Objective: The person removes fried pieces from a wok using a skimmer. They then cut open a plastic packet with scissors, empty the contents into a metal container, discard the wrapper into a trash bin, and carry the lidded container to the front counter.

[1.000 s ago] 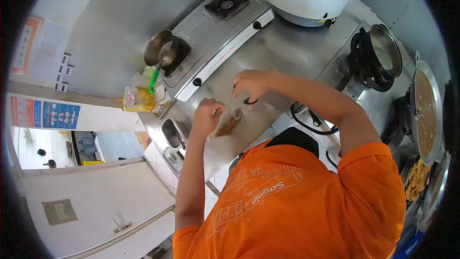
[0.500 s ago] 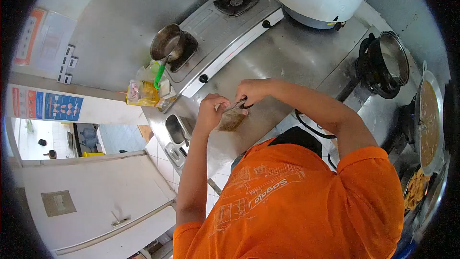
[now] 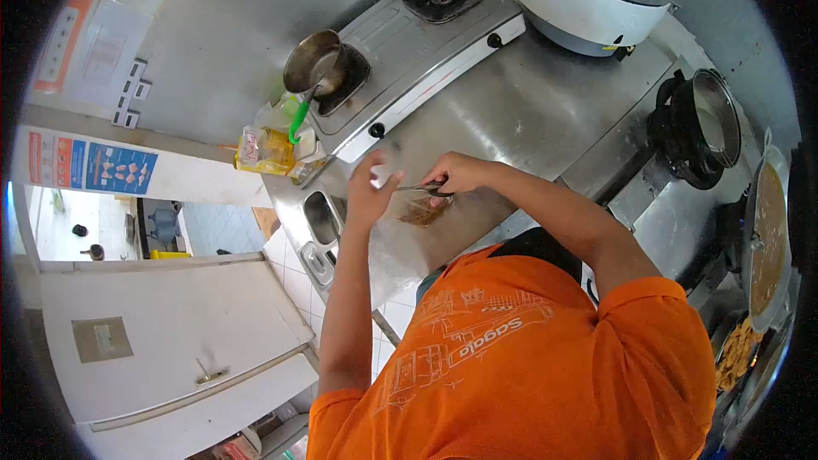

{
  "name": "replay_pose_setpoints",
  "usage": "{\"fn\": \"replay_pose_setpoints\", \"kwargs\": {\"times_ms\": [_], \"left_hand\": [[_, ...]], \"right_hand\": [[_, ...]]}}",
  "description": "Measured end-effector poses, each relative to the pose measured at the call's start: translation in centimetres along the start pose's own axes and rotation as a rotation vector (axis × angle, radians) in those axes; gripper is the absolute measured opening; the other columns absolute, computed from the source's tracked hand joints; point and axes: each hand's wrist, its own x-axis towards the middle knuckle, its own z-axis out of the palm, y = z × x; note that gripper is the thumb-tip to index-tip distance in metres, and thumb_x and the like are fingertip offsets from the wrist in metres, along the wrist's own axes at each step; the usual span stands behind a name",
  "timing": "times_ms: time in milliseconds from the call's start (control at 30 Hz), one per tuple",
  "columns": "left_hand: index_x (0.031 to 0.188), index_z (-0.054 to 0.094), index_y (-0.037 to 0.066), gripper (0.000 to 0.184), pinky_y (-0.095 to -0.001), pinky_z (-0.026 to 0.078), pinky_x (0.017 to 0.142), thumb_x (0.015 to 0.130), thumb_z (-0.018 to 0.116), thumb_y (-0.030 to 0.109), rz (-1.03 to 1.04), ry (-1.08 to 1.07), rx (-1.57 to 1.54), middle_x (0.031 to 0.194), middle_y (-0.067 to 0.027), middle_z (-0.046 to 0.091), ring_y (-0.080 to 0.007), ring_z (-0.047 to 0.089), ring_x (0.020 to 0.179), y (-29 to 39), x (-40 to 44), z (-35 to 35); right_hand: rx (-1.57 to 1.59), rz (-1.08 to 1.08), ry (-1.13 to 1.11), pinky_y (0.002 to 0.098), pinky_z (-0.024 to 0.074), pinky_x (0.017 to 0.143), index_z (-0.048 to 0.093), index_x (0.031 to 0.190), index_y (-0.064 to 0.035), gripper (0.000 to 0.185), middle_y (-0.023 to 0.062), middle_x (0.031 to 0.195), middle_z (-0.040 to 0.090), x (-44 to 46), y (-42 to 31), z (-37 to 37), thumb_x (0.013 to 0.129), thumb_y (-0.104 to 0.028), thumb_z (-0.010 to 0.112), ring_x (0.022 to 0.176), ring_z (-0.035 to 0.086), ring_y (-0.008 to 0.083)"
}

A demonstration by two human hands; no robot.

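My right hand (image 3: 463,172) grips a pair of scissors (image 3: 416,187), whose blades point left toward my other hand. Just below them is a clear plastic bag (image 3: 422,213) with something brown inside, low over the counter; its top edge is close to my right fingers, which partly hide it. My left hand (image 3: 369,196) is raised beside the scissor tips, thumb and fingers apart. A pale blur shows near its fingertips, too smeared to name.
A two-burner gas stove (image 3: 400,60) bears a small pot (image 3: 313,60) with a green handle. A large rice cooker (image 3: 579,0) stands behind. Metal containers (image 3: 322,220) sit left; black pots (image 3: 686,132) and a wide pan of brown liquid (image 3: 771,230) are right.
My left hand has come off the bag and its fingers have spread. The scissors now show more plainly in my right hand. The whole view has shifted slightly.
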Motion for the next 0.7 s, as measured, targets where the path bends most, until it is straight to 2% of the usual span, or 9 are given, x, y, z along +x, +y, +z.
{"fn": "replay_pose_setpoints", "kwargs": {"times_ms": [67,133,233,333,433,533,700], "left_hand": [[0.089,0.070,0.004,0.018,-0.0345,0.048,0.068,0.080,0.079,0.018,-0.037,0.054,0.081,0.081,-0.0095,0.069,-0.0222,0.062,0.074,-0.2,-1.5,-1.1],[0.087,0.070,0.004,0.019,-0.0343,0.048,0.065,0.079,0.079,0.019,-0.150,-0.075,0.214,0.081,-0.0097,0.069,-0.0223,0.061,0.073,-2.9,-4.1,-2.7],[0.086,0.070,0.005,0.014,-0.0350,0.047,0.063,0.080,0.077,0.015,-0.257,-0.085,0.117,0.081,-0.0095,0.068,-0.0248,0.061,0.072,-3.9,-6.7,-1.9],[0.090,0.071,0.004,0.006,-0.0327,0.050,0.069,0.085,0.073,0.006,-0.199,0.006,0.171,0.084,-0.0091,0.070,-0.0201,0.065,0.081,-2.7,-7.8,-1.5],[0.086,0.072,0.007,0.004,-0.0370,0.047,0.067,0.083,0.072,0.006,-0.009,0.107,0.179,0.081,-0.0101,0.069,-0.0291,0.060,0.076,-1.7,-8.3,-1.3],[0.085,0.072,0.006,0.004,-0.0381,0.047,0.070,0.082,0.071,0.005,0.041,0.131,0.219,0.082,-0.0109,0.069,-0.0290,0.060,0.076,0.4,-8.6,-1.8],[0.085,0.072,0.005,0.005,-0.0377,0.046,0.069,0.080,0.072,0.003,0.073,0.189,0.213,0.081,-0.0107,0.069,-0.0287,0.059,0.074,1.1,-8.8,-1.9]], "right_hand": [[0.102,0.022,0.016,0.0308,0.0363,0.055,0.070,0.117,-0.0075,0.052,0.0002,0.063,0.052,-0.5,0.3,0.0,0.074,-0.031,0.086,0.059,0.044,0.0118],[0.171,0.011,0.031,0.0292,0.0358,0.055,0.070,0.117,-0.0062,0.052,-0.0019,0.064,0.051,-0.6,1.0,0.2,0.073,-0.029,0.086,0.059,0.043,0.0103],[0.173,0.128,-0.026,0.0280,0.0363,0.056,0.067,0.111,-0.0018,0.049,-0.0016,0.065,0.054,-0.5,1.0,0.8,0.074,-0.026,0.087,0.060,0.046,0.0093],[0.204,0.014,0.078,0.0274,0.0370,0.056,0.054,0.108,-0.0024,0.051,-0.0002,0.067,0.057,-1.2,-0.5,1.0,0.074,-0.022,0.087,0.061,0.048,0.0093],[0.304,0.068,0.018,0.0273,0.0368,0.055,0.041,0.107,-0.0065,0.058,0.0014,0.068,0.059,-0.8,0.1,1.6,0.074,-0.017,0.087,0.061,0.050,0.0103],[0.390,0.149,-0.055,0.0268,0.0362,0.055,0.039,0.111,-0.0069,0.062,0.0015,0.068,0.058,-0.5,0.1,1.8,0.073,-0.014,0.087,0.062,0.050,0.0103],[0.378,0.103,-0.115,0.0260,0.0356,0.054,0.037,0.110,-0.0080,0.060,0.0009,0.067,0.057,0.0,-0.3,2.4,0.076,-0.014,0.086,0.060,0.049,0.0092]]}}
